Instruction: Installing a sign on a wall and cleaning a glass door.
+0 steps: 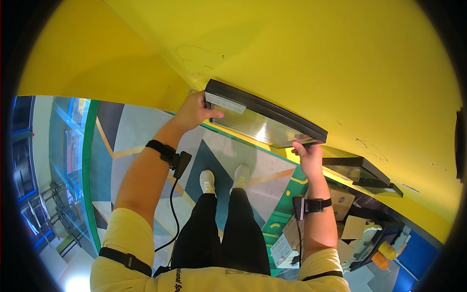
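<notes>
I hold a black picture frame (272,113) with a clear, shiny front against the yellow wall (311,48). It tilts, its left end higher in view than its right. My left hand (197,111) grips the left end, its thumb lying on the front and its other fingers mostly hidden behind. At the lower right corner, my right hand (310,158) is closed on the edge, thumb in front. A pale printed strip (225,102) runs along the upper left of the frame's front. Close to my right hand, a second black frame (357,168) stands out from the wall.
Below lies a floor mat (194,168) in grey, teal and tan shapes, where my shoes stand. Cardboard boxes (340,200) and an orange item (380,260) sit at the lower right. A green-edged glass panel (68,141) and metal racks (61,207) are at the left.
</notes>
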`<state>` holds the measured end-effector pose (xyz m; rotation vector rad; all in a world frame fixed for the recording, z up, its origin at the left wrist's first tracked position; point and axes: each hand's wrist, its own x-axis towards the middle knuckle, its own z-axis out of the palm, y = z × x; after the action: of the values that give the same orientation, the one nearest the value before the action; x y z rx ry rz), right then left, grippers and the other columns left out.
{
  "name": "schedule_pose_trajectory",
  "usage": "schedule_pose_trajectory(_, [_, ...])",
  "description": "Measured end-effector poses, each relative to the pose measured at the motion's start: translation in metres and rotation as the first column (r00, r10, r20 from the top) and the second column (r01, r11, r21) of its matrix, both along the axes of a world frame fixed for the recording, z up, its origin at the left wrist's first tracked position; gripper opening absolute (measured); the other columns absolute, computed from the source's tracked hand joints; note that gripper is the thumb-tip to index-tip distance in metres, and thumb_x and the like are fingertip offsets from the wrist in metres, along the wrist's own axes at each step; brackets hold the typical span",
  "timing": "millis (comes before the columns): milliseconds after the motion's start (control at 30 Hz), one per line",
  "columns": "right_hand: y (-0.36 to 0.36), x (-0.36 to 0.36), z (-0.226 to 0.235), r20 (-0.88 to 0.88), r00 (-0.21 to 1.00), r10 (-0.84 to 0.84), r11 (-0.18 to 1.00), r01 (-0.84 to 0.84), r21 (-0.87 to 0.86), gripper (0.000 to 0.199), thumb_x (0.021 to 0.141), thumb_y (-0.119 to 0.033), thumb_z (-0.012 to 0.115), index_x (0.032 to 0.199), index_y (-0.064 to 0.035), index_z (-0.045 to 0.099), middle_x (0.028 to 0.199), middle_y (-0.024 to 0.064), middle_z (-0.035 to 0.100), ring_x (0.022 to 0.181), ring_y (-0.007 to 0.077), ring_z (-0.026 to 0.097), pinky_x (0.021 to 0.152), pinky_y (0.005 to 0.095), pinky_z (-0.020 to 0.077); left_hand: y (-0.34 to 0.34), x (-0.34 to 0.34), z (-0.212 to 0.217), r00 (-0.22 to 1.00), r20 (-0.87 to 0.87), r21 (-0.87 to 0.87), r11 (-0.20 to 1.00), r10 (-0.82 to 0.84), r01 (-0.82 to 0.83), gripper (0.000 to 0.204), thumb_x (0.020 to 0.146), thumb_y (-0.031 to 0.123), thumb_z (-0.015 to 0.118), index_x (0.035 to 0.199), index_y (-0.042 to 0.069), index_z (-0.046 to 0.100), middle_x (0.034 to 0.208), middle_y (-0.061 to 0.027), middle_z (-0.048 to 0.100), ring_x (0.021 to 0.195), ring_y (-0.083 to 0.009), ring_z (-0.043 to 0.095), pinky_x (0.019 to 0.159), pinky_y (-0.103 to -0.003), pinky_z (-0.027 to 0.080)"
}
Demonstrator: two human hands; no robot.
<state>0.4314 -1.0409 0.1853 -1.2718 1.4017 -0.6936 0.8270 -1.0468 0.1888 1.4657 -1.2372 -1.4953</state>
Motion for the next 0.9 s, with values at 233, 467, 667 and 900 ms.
schedule_pose_trajectory(233, [0.004, 0.001, -0.003, 0.026, 0.999, -0.048, 0.999, 0.047, 0.015, 0.027, 0.093, -0.012, 0.074, 0.112, 0.0014, 0.060, 0.101, 0.0073, 0.067, 0.077, 0.0149, 0.066, 0.068, 0.0280, 0.0561, 0.007, -0.015, -0.002, 0.977, -0.117, -0.025, 0.983, 0.179, -0.183, 0.051, 0.078, 0.001, 0.083, 0.124, -0.004, 0.061, 0.114, -0.0099, 0.071, 0.101, -0.0162, 0.065, 0.091, -0.031, 0.051])
schedule_pose_trajectory(467, [0.006, 0.001, 0.000, -0.004, 0.996, -0.084, 0.996, 0.084, -0.005, 0.041, 0.088, -0.011, 0.080, 0.118, 0.0021, 0.056, 0.092, 0.0075, 0.070, 0.076, 0.0145, 0.066, 0.069, 0.0294, 0.0560, 0.017, -0.012, -0.022, 0.965, 0.044, -0.113, 0.961, 0.259, -0.253, 0.058, 0.080, 0.004, 0.083, 0.131, -0.001, 0.056, 0.124, -0.0119, 0.066, 0.114, -0.0205, 0.062, 0.098, -0.035, 0.050])
schedule_pose_trajectory(667, [0.061, -0.041, 0.012, 0.015, 0.922, -0.387, 0.920, 0.386, 0.064, 0.044, 0.094, -0.007, 0.070, 0.134, 0.0019, 0.053, 0.121, 0.0117, 0.064, 0.086, 0.0188, 0.068, 0.074, 0.0311, 0.0578, 0.068, -0.018, -0.021, 0.840, 0.131, -0.309, 0.827, 0.526, -0.469, 0.044, 0.089, 0.000, 0.069, 0.130, 0.000, 0.054, 0.124, -0.0121, 0.061, 0.116, -0.0238, 0.060, 0.101, -0.036, 0.049])
schedule_pose_trajectory(900, [0.175, -0.046, 0.053, 0.825, 0.253, -0.504, 0.855, 0.280, 0.436, 0.067, 0.105, -0.051, 0.042, 0.149, -0.0016, 0.044, 0.144, 0.0227, 0.054, 0.107, 0.0356, 0.067, 0.090, 0.0412, 0.0545, 0.177, -0.106, 0.017, 0.903, 0.343, -0.584, 0.812, 0.258, -0.010, 0.027, 0.084, -0.007, 0.061, 0.110, 0.002, 0.061, 0.105, -0.0147, 0.063, 0.096, -0.0296, 0.064, 0.084, -0.036, 0.051])
